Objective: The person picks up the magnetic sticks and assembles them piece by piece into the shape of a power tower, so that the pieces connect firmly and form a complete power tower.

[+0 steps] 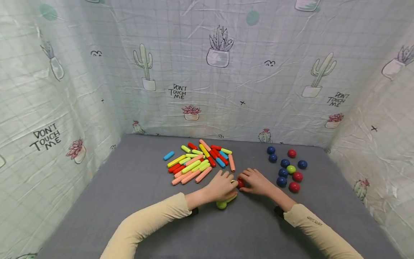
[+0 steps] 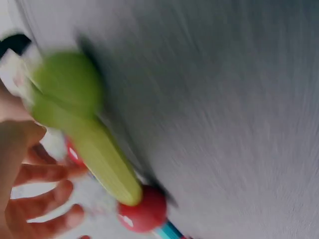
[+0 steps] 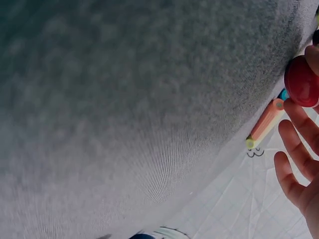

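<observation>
My left hand (image 1: 220, 187) bends over a joined piece of yellow-green sticks and balls, its fingers and thumb around a stick that they largely cover. A yellow-green ball (image 1: 221, 205) pokes out below the palm, with a yellow-green stick (image 2: 107, 159) running from it. In the left wrist view that stick reaches a red ball (image 2: 143, 209); a second red ball (image 2: 74, 152) is partly hidden behind it. Facing the left hand, my right hand (image 1: 257, 182) grips a red ball (image 3: 301, 82) between thumb and fingers, close to the left fingertips.
Beyond the left hand lies a loose heap of orange, yellow, red, blue and yellow-green sticks (image 1: 191, 167). Several blue balls (image 1: 283, 172), some red balls (image 1: 294, 187) and a yellow-green ball (image 1: 291, 169) lie to the right. Patterned fabric walls (image 1: 194, 72) surround the grey tabletop (image 1: 129, 169).
</observation>
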A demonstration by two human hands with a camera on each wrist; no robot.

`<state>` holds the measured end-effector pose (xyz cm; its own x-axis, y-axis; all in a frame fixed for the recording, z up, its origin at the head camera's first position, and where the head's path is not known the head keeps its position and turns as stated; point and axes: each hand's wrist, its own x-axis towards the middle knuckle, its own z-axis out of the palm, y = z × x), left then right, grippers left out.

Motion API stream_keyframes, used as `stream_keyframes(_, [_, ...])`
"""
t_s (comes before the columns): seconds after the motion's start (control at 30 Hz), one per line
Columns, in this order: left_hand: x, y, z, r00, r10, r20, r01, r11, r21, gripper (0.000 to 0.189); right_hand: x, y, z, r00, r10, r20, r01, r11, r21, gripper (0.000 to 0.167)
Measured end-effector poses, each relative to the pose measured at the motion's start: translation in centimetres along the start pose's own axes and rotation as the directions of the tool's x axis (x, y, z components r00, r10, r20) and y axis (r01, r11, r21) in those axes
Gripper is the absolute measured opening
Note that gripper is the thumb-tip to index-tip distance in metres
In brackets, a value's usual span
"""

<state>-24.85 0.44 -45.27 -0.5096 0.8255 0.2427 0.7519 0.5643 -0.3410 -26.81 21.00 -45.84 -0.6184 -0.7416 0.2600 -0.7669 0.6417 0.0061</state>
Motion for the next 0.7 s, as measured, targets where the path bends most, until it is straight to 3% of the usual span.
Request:
stream_keyframes(0.1, [-0.7,1.1,-0.8,0.997,0.018,0.072,-0.016,0.999,-0.034,0.025,-0.1,-0.1,0.0,1.000,-0.021,-0.008,0.021,1.000,-0.001,0.036])
stream_keyframes(0.2, [-1.1,1.7,-0.8,0.993,-0.002,0.117,0.003,1.000,-0.007,0.021,-0.2,-0.2,-0.1,0.999,-0.046,-0.011,0.046,0.999,0.004,0.037])
stream_keyframes(0.37, [-1.2,1.9,-0.6,0.996,-0.044,0.080,0.042,0.999,0.022,0.021,-0.5,-0.6,-0.1,0.998,-0.064,-0.019,0.065,0.997,0.039,0.037])
stream_keyframes(0.5, [-1.4,1.7,-0.4,0.998,-0.041,0.056,0.039,0.999,0.026,0.024,-0.6,-0.9,-0.3,0.998,-0.061,-0.011,0.062,0.996,0.067,0.036])
stream_keyframes(0.7, [-2.0,0.0,-0.2,0.998,-0.049,0.034,0.051,0.997,-0.053,0.024,-0.7,-1.1,-0.3,0.999,-0.039,0.025,0.037,0.996,0.087,0.036])
